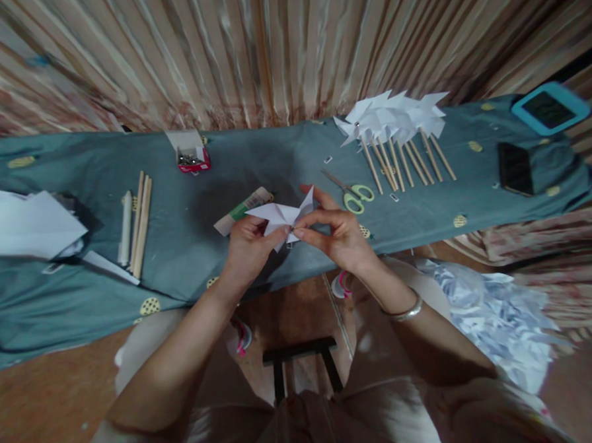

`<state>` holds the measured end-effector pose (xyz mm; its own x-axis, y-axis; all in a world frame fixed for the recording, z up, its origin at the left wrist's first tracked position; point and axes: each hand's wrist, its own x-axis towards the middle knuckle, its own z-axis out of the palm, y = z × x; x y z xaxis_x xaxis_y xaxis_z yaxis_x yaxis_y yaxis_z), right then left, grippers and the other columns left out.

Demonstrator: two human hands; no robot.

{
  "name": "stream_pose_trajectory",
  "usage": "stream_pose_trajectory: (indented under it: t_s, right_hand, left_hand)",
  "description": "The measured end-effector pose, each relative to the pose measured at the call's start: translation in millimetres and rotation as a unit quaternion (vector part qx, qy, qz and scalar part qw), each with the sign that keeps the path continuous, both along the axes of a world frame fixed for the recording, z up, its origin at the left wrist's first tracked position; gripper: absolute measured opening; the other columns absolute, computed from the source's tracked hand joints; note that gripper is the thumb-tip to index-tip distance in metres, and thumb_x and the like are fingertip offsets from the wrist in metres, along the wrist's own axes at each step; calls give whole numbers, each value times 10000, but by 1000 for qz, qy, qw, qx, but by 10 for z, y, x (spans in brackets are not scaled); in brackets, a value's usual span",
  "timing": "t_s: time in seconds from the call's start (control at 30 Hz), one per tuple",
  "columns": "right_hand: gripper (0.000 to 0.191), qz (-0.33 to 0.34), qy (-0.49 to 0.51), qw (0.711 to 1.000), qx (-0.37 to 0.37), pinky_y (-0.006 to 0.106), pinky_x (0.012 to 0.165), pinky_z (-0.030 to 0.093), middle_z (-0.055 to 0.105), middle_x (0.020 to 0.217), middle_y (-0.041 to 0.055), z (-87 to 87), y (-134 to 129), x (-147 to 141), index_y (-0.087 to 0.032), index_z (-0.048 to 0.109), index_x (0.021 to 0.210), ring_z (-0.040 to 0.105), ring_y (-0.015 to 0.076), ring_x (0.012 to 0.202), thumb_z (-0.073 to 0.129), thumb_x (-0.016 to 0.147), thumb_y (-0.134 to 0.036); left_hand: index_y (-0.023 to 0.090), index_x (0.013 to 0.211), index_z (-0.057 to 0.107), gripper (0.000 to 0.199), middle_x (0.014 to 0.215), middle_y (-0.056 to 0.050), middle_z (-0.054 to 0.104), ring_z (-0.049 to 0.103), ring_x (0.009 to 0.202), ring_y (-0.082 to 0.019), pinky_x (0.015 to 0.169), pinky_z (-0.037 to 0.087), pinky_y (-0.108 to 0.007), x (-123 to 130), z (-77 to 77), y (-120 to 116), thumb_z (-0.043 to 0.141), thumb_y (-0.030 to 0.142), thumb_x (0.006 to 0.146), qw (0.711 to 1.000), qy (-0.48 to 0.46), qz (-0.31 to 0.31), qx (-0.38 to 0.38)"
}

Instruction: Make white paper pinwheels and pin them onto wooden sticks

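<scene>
Over the front edge of the table, a white paper pinwheel [282,213] with folded points is held between both hands. My left hand [248,250] grips its left side, thumb pressed near the centre. My right hand [345,235] pinches at the middle with thumb and forefinger; whether a small pin sits there I cannot make out. Behind the pinwheel lies a brown and green flat piece [240,212], partly covered. Green-handled scissors [355,196] rest just beyond my right hand. Farther back is a small red open box [194,163] with shiny metal bits inside.
Pinwheels on wooden sticks [394,120] lie in a row at the back right. A phone [515,169] and a blue-framed device [551,107] are farther right. Loose sticks [142,223], a pale tube [126,228] and white paper [23,222] lie left. Paper pieces [494,317] are heaped by the floor.
</scene>
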<state>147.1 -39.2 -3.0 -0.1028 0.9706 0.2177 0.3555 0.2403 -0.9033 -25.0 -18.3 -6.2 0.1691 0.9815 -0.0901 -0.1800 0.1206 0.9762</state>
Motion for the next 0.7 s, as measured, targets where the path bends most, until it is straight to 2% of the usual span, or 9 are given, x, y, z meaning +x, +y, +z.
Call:
stream_pose_trajectory:
  t_s: [0.1,0.23,0.4,0.6,0.7]
  right_hand:
    - [21,2,9,1000,-11,444,1156,404,681,1292,26,-15,5,0,-283,761,787,526,241,1361,763,797,-301]
    - [114,-1,17,1000,-19,448,1153,400,713,1233,36,-33,11,-8,-275,760,785,558,244,1327,756,803,-388]
    - [116,6,37,999,-30,438,1153,402,731,1178,34,-47,31,-12,-271,761,775,597,231,1280,765,792,-386]
    - [111,8,76,996,-44,424,1131,429,653,1346,35,-112,66,9,-264,769,772,596,232,1280,797,753,-370]
    - [118,10,76,996,-49,415,1125,435,650,1353,40,-153,79,16,-261,772,777,599,226,1276,798,751,-373]
  left_hand:
    - [173,727,715,209,730,-9,725,627,668,-160,704,519,-295,3,-13,-5,821,297,595,1000,-5,3,1]
    - [173,752,723,221,753,-8,732,638,693,-170,718,524,-302,0,-26,-7,820,282,586,1000,-1,7,-8]
    - [170,780,733,255,773,-12,739,642,687,-166,713,521,-298,-8,-43,-15,846,291,586,1000,-14,7,-17]
    - [173,783,729,318,770,-9,734,636,686,-156,730,522,-301,3,-54,-5,886,331,555,1000,-28,1,-12]
    - [173,754,721,286,751,-3,727,628,671,-147,727,520,-297,-1,-52,8,881,325,571,1000,-24,-5,-11]
